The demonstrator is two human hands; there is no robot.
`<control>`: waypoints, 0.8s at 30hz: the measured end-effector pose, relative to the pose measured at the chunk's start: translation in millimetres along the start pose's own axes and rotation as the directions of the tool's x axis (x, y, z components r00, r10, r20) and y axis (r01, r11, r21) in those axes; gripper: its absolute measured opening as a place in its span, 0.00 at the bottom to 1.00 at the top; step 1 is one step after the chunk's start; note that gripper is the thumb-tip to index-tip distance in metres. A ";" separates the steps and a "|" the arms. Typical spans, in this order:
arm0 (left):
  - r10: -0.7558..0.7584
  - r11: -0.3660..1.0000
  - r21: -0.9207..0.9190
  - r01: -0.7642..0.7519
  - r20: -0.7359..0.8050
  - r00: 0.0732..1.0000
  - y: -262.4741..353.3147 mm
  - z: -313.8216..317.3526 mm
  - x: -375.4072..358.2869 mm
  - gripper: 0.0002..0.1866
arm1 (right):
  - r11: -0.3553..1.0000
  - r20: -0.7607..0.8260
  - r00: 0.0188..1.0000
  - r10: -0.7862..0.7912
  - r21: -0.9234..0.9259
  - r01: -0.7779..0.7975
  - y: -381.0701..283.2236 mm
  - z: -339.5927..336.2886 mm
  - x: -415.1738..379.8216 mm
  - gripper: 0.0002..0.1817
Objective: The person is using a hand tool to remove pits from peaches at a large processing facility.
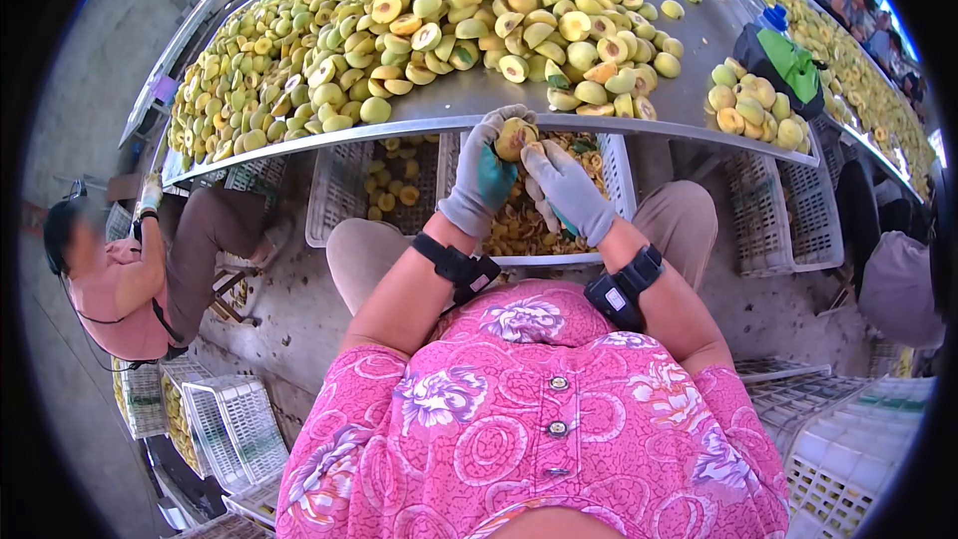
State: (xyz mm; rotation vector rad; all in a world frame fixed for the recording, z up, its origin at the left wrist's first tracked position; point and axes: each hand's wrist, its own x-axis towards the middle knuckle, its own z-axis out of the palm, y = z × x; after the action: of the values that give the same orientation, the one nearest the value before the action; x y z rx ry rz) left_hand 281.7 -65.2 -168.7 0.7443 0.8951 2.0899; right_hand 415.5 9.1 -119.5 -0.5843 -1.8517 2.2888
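My left hand (484, 178), in a grey glove with a green palm, is closed around a yellow-green stone fruit (514, 139) with a brownish patch. It is held up at the table's front edge. Against the fruit's right side are the bent fingers of my gloved right hand (571, 190); whether they also grip a small tool is hidden. Under both hands, a white crate (621, 175) holds brownish fruit pieces (519, 236). Just beyond the edge lies a big heap of whole and halved yellow-green fruit (439, 30) on the metal table (439, 100).
Left of my knees stands another crate (327, 202) with fruit halves. A smaller fruit pile (753, 108) and a black-and-green bag (783, 65) are on the table's right. A person in pink (125, 284) sits at left. Stacked crates (235, 429) stand behind on both sides.
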 end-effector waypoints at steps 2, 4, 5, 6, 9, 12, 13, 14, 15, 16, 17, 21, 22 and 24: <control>-0.029 0.993 -0.114 0.028 -0.009 1.000 -1.7 -0.4 -1.1 0.15 | 1.000 0.003 1.000 0.007 -0.014 -0.007 -1.1 2.2 -1.1 0.13; 0.120 0.969 0.214 -0.121 0.020 0.993 -4.2 1.8 -4.4 0.14 | 1.000 0.009 1.000 0.015 -0.027 -0.014 2.8 3.4 -0.5 0.13; 0.121 0.969 0.214 -0.122 0.016 0.992 -5.3 2.5 -4.7 0.14 | 0.999 0.014 1.000 -0.004 -0.044 0.005 10.6 3.5 2.1 0.13; 0.044 0.999 0.001 -0.044 -0.068 0.997 -5.0 4.6 -4.3 0.14 | 0.998 0.020 1.000 -0.022 -0.059 0.024 12.6 5.4 2.5 0.13; -0.087 0.972 -0.232 0.041 -0.194 0.977 -3.1 13.2 -3.8 0.16 | 0.986 0.002 0.996 -0.091 -0.142 0.090 15.3 9.1 0.5 0.13; -0.150 0.973 -0.211 0.089 -0.297 0.943 4.0 19.6 -2.9 0.18 | 0.981 0.052 0.997 -0.060 -0.183 0.069 17.8 5.9 1.3 0.13; -0.170 0.978 -0.174 0.115 -0.342 0.924 6.0 18.7 -1.4 0.19 | 0.981 0.051 0.997 -0.059 -0.182 0.068 18.6 5.0 0.8 0.13; -0.170 0.978 -0.174 0.115 -0.342 0.924 7.4 16.0 0.1 0.19 | 0.985 0.082 0.996 -0.020 -0.172 0.034 19.0 3.9 0.6 0.14; -0.208 0.965 -0.215 0.151 -0.275 0.939 8.9 12.9 1.3 0.21 | 0.987 0.113 0.993 0.020 -0.163 -0.001 18.6 3.5 0.2 0.14; -0.243 0.949 -0.254 0.188 -0.205 0.948 8.9 10.7 1.8 0.22 | 0.987 0.113 0.993 0.020 -0.162 -0.001 17.8 3.5 -0.6 0.14; -0.244 0.949 -0.254 0.189 -0.206 0.948 7.3 9.6 1.9 0.22 | 0.992 0.123 0.991 0.047 -0.123 -0.032 16.4 3.6 -2.3 0.14; -0.204 0.976 0.009 0.217 -0.299 0.932 12.1 17.4 -1.6 0.25 | 0.985 0.167 0.973 0.158 0.040 -0.167 14.7 3.8 -7.3 0.16; -0.181 0.967 0.113 0.228 -0.324 0.928 14.5 20.7 -1.8 0.26 | 0.985 0.166 0.973 0.158 0.043 -0.167 13.2 2.7 -7.8 0.16; -0.258 0.961 0.032 0.276 -0.264 0.929 21.9 19.9 -3.5 0.27 | 0.970 0.244 0.946 0.212 0.067 -0.234 11.1 0.5 -8.3 0.18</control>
State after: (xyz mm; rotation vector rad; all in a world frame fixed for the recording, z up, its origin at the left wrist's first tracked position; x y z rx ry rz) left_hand 289.5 -71.6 -140.7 0.3614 1.1471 1.9442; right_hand 424.3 3.2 -128.4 -0.5555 -1.8449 2.6835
